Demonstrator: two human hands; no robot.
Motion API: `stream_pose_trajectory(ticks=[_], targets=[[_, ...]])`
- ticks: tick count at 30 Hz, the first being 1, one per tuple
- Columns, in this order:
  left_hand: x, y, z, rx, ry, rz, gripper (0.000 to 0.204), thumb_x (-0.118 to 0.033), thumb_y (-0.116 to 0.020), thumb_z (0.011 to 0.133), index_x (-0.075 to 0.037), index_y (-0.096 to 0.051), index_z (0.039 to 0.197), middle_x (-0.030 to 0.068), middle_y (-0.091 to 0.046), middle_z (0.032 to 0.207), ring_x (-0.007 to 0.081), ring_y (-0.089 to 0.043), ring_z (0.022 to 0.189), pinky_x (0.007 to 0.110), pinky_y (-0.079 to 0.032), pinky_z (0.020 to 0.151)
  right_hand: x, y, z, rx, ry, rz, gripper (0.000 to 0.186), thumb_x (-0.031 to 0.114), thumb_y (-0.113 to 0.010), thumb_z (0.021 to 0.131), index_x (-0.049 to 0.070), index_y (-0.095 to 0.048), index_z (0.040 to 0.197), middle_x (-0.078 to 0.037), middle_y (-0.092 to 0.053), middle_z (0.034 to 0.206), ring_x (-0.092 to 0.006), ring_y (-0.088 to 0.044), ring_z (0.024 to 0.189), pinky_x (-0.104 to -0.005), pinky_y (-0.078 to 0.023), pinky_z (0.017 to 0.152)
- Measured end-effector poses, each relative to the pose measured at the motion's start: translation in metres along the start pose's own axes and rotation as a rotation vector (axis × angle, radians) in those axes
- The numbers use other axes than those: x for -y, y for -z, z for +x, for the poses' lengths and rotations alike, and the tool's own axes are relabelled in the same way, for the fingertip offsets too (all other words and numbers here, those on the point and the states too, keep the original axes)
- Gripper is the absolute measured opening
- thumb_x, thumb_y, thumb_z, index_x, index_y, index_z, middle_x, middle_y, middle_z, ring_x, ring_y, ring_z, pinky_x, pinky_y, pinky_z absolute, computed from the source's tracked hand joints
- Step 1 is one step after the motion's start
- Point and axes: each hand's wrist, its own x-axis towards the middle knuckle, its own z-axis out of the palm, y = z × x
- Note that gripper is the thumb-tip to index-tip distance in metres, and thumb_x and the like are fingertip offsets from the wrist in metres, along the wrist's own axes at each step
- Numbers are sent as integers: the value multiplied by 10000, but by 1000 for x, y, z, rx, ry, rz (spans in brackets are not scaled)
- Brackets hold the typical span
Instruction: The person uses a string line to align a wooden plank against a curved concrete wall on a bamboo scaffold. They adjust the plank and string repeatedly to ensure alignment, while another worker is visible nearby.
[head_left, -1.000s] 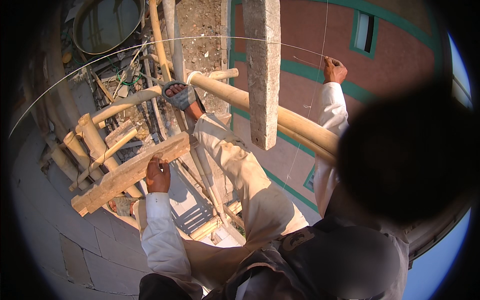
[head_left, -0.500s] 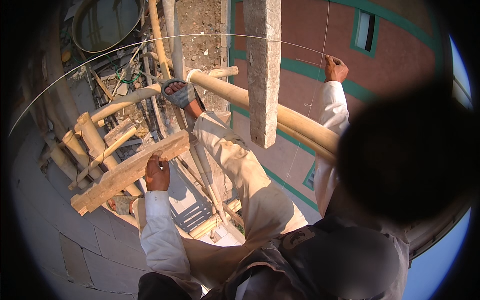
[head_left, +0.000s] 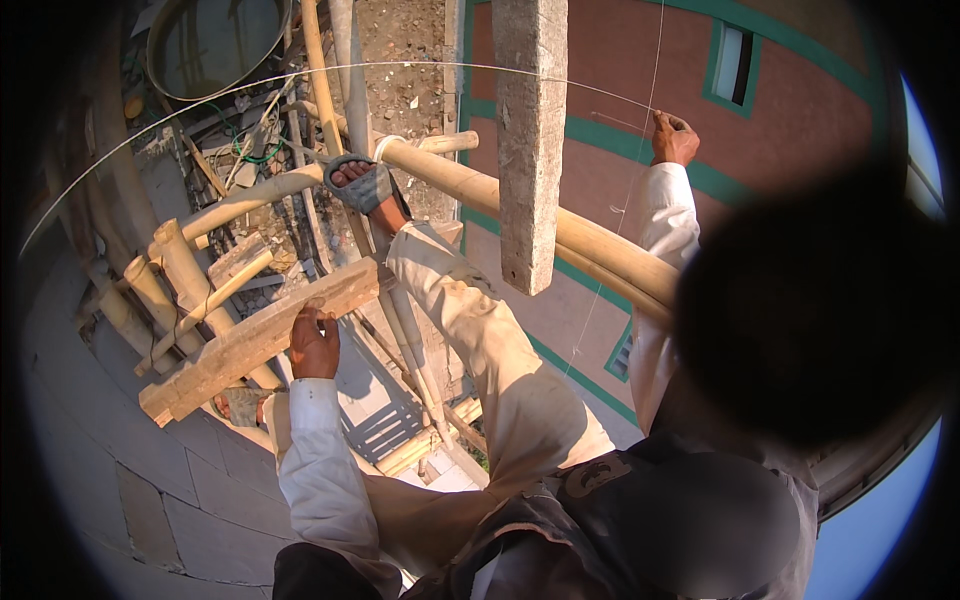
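Observation:
My right hand [head_left: 676, 140], stretched out at the upper right, pinches a thin string [head_left: 430, 64] between its fingertips. From there the string arcs across the view to the left rim. A finer line [head_left: 640, 150] runs up and down close by that hand. My left hand [head_left: 315, 345] is closed, its fingertips overlapping the edge of a short, rough wooden plank [head_left: 260, 340] at the left. Whether those fingers pinch the plank or something small, I cannot make out. A pale, weathered beam [head_left: 530, 140] crosses in front of a thick bamboo pole [head_left: 460, 183].
My sandalled foot [head_left: 365, 185] rests against the bamboo scaffold, high above the ground. Tied bamboo pieces [head_left: 190, 270] and a grey block wall [head_left: 150, 510] lie at the left. A round water tank [head_left: 215, 50] stands below; a brown wall with green bands [head_left: 620, 60] is at the right.
The view has shifted very slightly. Both hands hold the same places, and the string still ends at my right fingertips.

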Motion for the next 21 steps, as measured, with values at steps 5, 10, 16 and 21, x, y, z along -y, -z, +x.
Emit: stream_pose_trajectory(ticks=[5, 10, 16, 21], targets=[[-1, -1, -1, -14, 22, -2, 282, -66, -671, 844, -39, -613, 1119, 114, -595, 813, 267, -595, 735, 376, -495, 685, -3, 0, 2, -9, 18, -6, 227, 246, -794, 769, 39, -752, 852, -127, -724, 830, -230, -692, 783, -349, -533, 760], [-1, 0, 0, -9, 9, 23, 279, -67, -672, 842, -39, -615, 1113, 116, -595, 812, 271, -596, 737, 380, -497, 686, -5, -1, 3, -5, 12, 1, 239, 259, -795, 766, 42, -756, 857, -134, -726, 834, -241, -696, 787, -354, -535, 766], [-2, 1, 0, -24, -38, 28, 262, -45, -610, 865, -14, -604, 1125, 93, -630, 766, 195, -591, 685, 319, -473, 663, -6, -2, 5, -4, 17, -27, 247, 275, -793, 760, 50, -760, 857, -136, -726, 831, -245, -698, 789, -357, -534, 776], [-4, 2, 1, -22, -43, 31, 254, -66, -609, 872, -13, -602, 1120, 104, -633, 772, 219, -598, 694, 334, -476, 672, -9, -2, 7, -19, 32, -34, 242, 275, -792, 761, 53, -761, 853, -134, -725, 823, -248, -697, 787, -358, -534, 774]])
